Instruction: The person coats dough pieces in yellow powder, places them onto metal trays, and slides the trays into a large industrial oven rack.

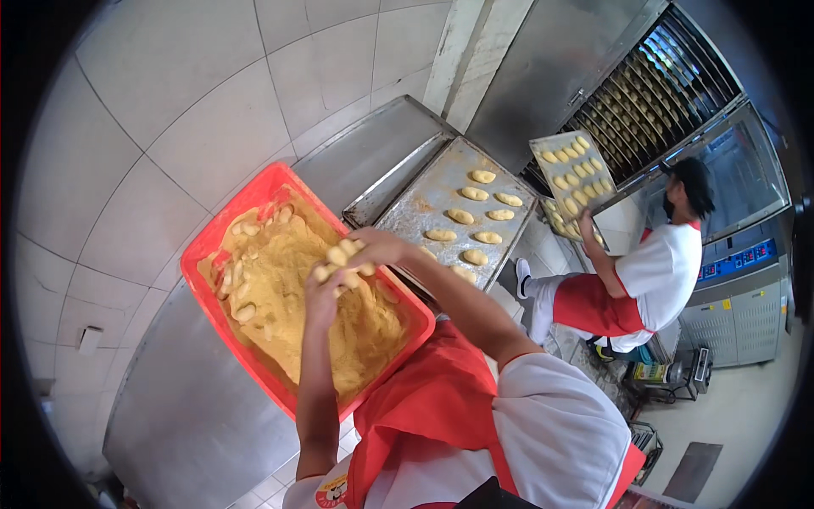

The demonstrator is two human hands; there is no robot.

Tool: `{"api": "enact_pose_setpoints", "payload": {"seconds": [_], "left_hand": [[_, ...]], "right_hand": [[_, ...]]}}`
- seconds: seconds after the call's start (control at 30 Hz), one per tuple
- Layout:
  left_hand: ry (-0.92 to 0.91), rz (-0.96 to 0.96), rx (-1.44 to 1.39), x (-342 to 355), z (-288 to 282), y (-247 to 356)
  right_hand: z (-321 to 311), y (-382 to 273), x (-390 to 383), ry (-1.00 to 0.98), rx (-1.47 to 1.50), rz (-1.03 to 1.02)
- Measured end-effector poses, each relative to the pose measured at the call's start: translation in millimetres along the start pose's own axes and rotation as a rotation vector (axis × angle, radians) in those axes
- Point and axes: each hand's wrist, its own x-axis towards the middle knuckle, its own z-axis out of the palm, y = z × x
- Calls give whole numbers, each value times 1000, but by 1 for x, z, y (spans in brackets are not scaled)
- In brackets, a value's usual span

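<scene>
A red plastic tub (421,316) stands on the metal table, holding a bed of yellow-brown crumbs (275,318). Above the crumbs, my left hand (320,293) and my right hand (380,246) come together around several small crumb-dusted dough pieces (342,254). Fingers of both hands are closed about this cluster; which piece rests in which hand is partly hidden. More dough pieces (246,313) lie along the tub's left side, some half buried. Right of the tub, a baking tray (428,199) carries several oval dough pieces (460,216) in spaced rows.
The metal table (191,382) runs along a tiled wall (203,110). Another metal tray (398,182) lies beside the filled one. At right, a co-worker (657,263) holds a tray of dough pieces (577,174) by an open cabinet with many loaded racks (653,102).
</scene>
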Motion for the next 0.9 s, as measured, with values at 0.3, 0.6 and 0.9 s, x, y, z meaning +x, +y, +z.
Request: {"api": "enact_pose_setpoints", "payload": {"seconds": [0.3,0.6,0.9], "left_hand": [[119,-36,534,102,139,-65],[93,255,1659,150,209,-81],[108,-82,142,222,280,-91]], "right_hand": [[-187,59,-36,155,-796,240],[-279,121,-16,155,-907,177],[-338,89,-68,360,-4,-38]]}}
